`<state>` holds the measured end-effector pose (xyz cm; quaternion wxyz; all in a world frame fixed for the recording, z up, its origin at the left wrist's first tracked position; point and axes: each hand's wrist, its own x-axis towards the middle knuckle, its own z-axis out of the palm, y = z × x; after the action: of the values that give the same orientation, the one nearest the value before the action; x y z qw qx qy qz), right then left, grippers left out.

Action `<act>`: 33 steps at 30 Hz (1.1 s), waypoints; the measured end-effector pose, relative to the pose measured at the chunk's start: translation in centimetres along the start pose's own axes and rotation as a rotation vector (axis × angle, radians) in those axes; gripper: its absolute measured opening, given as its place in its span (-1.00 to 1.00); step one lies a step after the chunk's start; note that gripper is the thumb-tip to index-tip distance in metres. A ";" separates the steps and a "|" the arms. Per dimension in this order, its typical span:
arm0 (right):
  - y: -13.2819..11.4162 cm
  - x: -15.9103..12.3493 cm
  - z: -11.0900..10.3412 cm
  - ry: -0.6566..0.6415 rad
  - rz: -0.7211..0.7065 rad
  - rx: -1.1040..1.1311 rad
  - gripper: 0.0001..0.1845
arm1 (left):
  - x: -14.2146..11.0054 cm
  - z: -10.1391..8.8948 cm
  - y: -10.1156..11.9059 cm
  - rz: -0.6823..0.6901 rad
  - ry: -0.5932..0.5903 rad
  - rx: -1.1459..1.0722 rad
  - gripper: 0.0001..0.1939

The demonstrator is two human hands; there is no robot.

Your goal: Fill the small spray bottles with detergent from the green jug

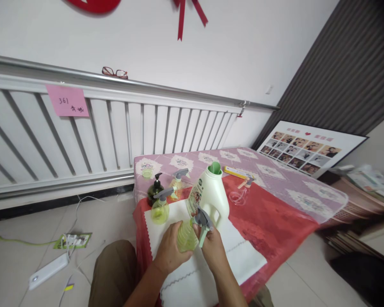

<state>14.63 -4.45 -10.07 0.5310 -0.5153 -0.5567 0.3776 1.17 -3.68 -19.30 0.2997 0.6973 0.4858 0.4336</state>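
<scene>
My left hand [170, 250] is wrapped round the pale yellow-green ribbed body of a spray bottle [186, 237]. At its neck, my right hand [213, 246] grips just below the grey spray head [204, 218] with its light green trigger. The bottle is held tilted above a white cloth [208, 277]. Right behind it stands a large cream detergent jug [216, 192], its mouth uncapped with a green spout [215, 167] showing. To the left are a second yellow-green spray bottle [160, 212], a dark pump bottle [155, 190] and an orange-tinted spray bottle [177, 187].
The table has a floral cover [272, 172] and a red plastic sheet [259, 213]. A clear spray bottle [240, 196] lies near a yellow box [237, 172]. A small clear cup [147, 173] sits back left. A radiator [166, 128] lines the wall; cables and a power strip [49, 270] lie on the floor.
</scene>
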 end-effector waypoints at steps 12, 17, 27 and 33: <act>-0.2 0.7 -0.6 -0.041 -0.053 -0.189 -0.59 | 0.2 -0.2 0.2 0.001 -0.029 -0.004 -0.08; -1.0 1.1 -0.7 -0.059 -0.038 -0.283 -0.58 | 0.5 -0.6 0.6 -0.025 -0.053 -0.005 -0.03; -0.6 1.5 -1.1 -0.134 0.014 -0.280 -0.55 | 0.6 -0.7 0.7 -0.047 -0.067 -0.008 -0.03; -0.3 1.4 -1.2 -0.150 0.000 -0.276 -0.56 | 0.5 -1.1 1.2 -0.057 -0.077 -0.016 -0.04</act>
<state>15.84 -3.32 -9.29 0.4120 -0.5537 -0.6414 0.3351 0.78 -3.63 -17.65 0.3359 0.6970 0.4901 0.4015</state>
